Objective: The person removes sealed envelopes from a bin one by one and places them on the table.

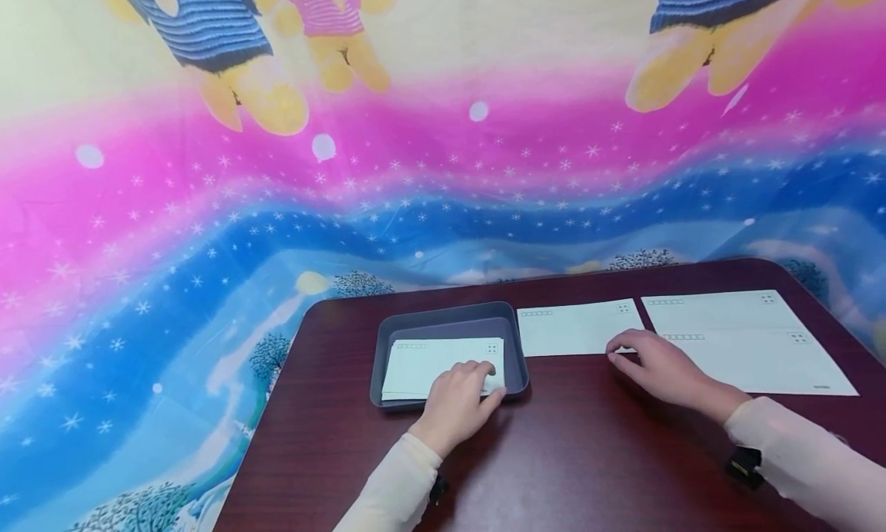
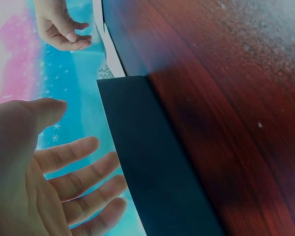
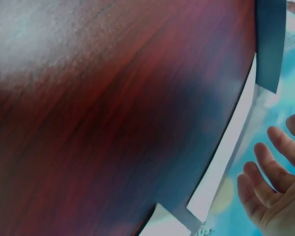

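White envelopes [image 1: 436,370], printed with small postcode boxes and a stamp square, lie stacked in a dark grey tray [image 1: 522,363] in the head view. Over the stack's near right corner is my left hand [image 1: 457,405]. The left wrist view shows that hand [image 2: 64,187] with fingers spread and loosely bent, beside the tray wall [image 2: 147,147], holding nothing. My right hand [image 1: 664,367] hovers by the lower right corner of a single envelope [image 1: 571,334]. In the right wrist view, its relaxed fingers [image 3: 273,160] hold nothing.
Two more envelopes [image 1: 761,367] lie at the right, the nearer overlapping the farther. Everything rests on a dark red-brown wooden table [image 1: 567,455]. Behind its far edge hangs a colourful cloth [image 1: 443,163] with bears and snowflakes.
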The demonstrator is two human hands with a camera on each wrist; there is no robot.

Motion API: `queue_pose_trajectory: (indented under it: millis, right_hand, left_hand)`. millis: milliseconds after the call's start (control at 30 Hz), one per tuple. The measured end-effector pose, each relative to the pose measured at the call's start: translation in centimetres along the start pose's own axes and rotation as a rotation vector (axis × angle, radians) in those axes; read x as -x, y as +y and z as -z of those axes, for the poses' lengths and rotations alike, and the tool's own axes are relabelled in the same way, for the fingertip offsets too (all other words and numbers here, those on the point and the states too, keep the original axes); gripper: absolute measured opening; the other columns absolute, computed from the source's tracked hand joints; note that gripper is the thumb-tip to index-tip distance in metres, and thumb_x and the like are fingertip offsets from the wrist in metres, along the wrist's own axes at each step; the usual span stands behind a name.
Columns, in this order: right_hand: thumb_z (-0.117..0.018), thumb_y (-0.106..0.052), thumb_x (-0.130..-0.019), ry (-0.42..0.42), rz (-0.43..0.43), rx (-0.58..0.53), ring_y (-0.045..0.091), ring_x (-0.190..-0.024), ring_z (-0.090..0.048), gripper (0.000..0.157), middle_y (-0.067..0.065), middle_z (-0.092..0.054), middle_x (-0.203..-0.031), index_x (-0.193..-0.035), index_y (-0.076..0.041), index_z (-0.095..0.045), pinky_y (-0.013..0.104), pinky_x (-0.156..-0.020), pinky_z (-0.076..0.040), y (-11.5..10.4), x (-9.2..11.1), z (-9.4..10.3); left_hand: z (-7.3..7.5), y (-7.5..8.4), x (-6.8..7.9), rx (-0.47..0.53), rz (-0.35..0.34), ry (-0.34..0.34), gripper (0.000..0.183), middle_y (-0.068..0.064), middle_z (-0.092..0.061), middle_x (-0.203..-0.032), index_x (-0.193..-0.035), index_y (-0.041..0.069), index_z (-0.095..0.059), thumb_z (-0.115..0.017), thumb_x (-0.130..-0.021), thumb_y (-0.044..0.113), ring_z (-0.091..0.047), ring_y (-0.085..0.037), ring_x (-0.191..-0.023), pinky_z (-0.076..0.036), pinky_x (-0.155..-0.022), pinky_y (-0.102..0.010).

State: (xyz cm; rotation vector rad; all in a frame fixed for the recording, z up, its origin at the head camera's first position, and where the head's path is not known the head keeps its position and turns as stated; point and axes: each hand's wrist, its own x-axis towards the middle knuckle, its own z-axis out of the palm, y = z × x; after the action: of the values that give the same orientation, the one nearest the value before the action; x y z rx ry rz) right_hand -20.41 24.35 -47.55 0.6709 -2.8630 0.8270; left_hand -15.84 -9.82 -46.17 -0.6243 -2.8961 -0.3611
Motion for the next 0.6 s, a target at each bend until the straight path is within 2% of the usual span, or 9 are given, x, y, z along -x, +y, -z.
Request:
queue_pose_trajectory:
  millis: [167, 600]
  right_hand:
    - [-0.066, -0.012, -0.096, -0.003, 0.021, 0.028, 0.024, -0.102, -0.068, 0.013, -0.002, -0.072, -0.102, -0.105, -0.012, -0.074, 0.049, -0.09, -0.054, -0.6, -0.4, -0.8]
    - [-0.065, -0.013, -0.096, 0.005, 0.055, 0.003, 0.024, -0.104, -0.068, 0.012, -0.003, -0.072, -0.102, -0.104, -0.012, -0.075, 0.048, -0.091, -0.054, -2.3, -1.7, -2.2]
  left_hand:
    - [0.1, -0.5, 0.4, -0.005, 0.008, 0.001, 0.03, 0.0, -0.075, -0.108, -0.114, 0.016, -0.07, -0.064, -0.097, 0.041, -0.069, -0.019, -0.096, -0.057, -0.078, -0.035]
    - [0.0, -2.3, 1.3, -0.027, 0.029, 0.011, 0.03, 0.0, -0.074, -0.105, -0.114, 0.017, -0.07, -0.063, -0.097, 0.041, -0.069, -0.019, -0.094, -0.057, -0.075, -0.036]
